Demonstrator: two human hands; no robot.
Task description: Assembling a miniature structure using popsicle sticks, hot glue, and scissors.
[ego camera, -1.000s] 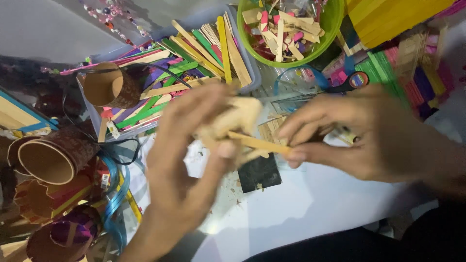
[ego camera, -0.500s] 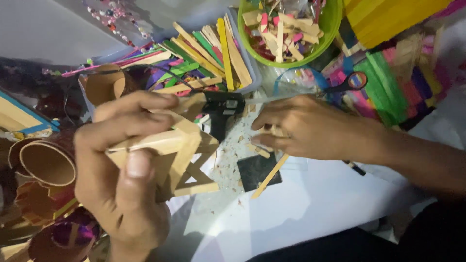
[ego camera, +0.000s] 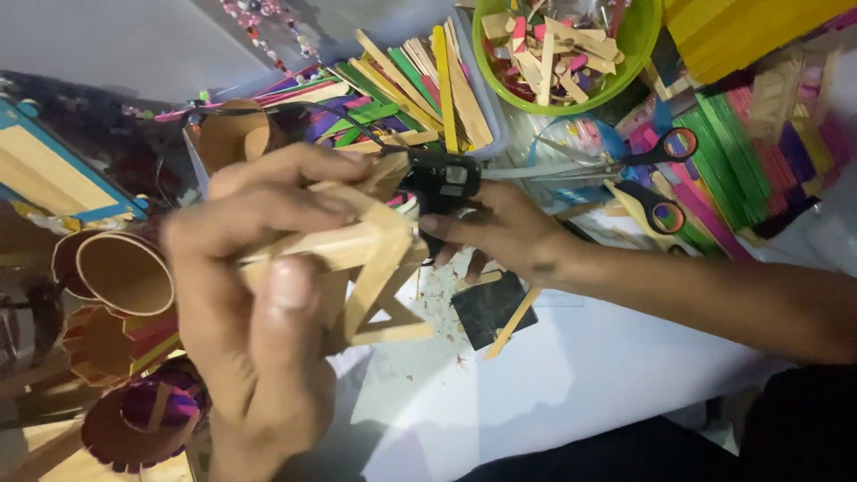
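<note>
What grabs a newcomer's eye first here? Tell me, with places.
The left hand fills the foreground, holding up a wooden stick frame. Behind it, the right hand grips a black glue gun. At the top sits a bright green bowl of stick pieces.

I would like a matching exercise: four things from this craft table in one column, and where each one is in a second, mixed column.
Things:
1. stick frame
2. glue gun
3. green bowl
4. scissors

Places:
A. top of the picture, filled with stick pieces
B. held in the left hand
C. lying beside the coloured sticks
D. under the right hand

Pairs: 1-B, 2-D, 3-A, 4-C
</note>
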